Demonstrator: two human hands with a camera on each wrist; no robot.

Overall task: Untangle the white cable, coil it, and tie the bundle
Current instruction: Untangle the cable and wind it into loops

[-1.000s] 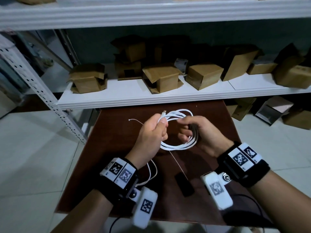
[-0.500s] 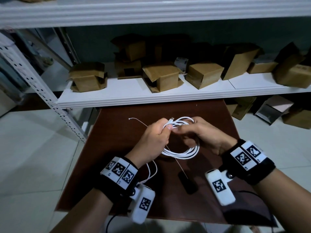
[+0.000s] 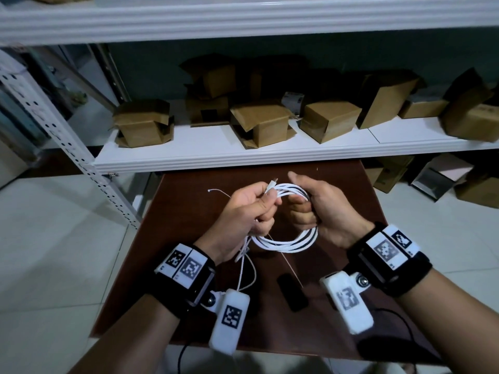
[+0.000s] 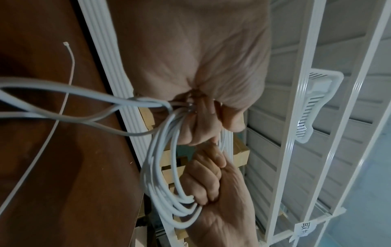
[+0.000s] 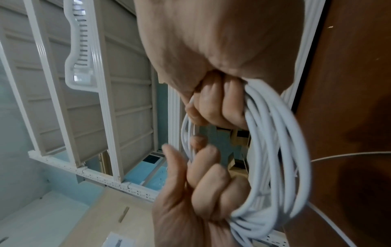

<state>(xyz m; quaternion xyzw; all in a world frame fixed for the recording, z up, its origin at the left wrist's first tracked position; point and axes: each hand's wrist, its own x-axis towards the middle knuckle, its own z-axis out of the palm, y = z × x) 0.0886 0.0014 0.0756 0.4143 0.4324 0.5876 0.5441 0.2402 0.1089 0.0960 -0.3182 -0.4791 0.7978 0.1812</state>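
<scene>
The white cable [image 3: 286,245] is wound into a coil of several loops and held above the brown table [image 3: 189,201]. My left hand [image 3: 253,209] grips the coil's left side, with the plug end [image 3: 272,183] sticking up past its fingers. My right hand [image 3: 318,209] is curled round the coil's right side, thumb raised. A loose tail [image 3: 247,273] hangs below my left wrist. In the left wrist view my left hand's fingers [image 4: 201,125] pinch the gathered coil [image 4: 160,175]. In the right wrist view my right hand's fingers [image 5: 222,107] clamp the coil [image 5: 275,150].
A thin white zip tie [image 3: 216,190] lies on the table left of my hands, also visible as the zip tie [image 4: 63,93]. A small black object [image 3: 293,292] lies near the table's front. A white shelf [image 3: 243,155] with several cardboard boxes stands just behind.
My right hand reached to the top of the coil beside the left fingers, then closed round the coil's right side with the thumb up. The left hand kept its grip.
</scene>
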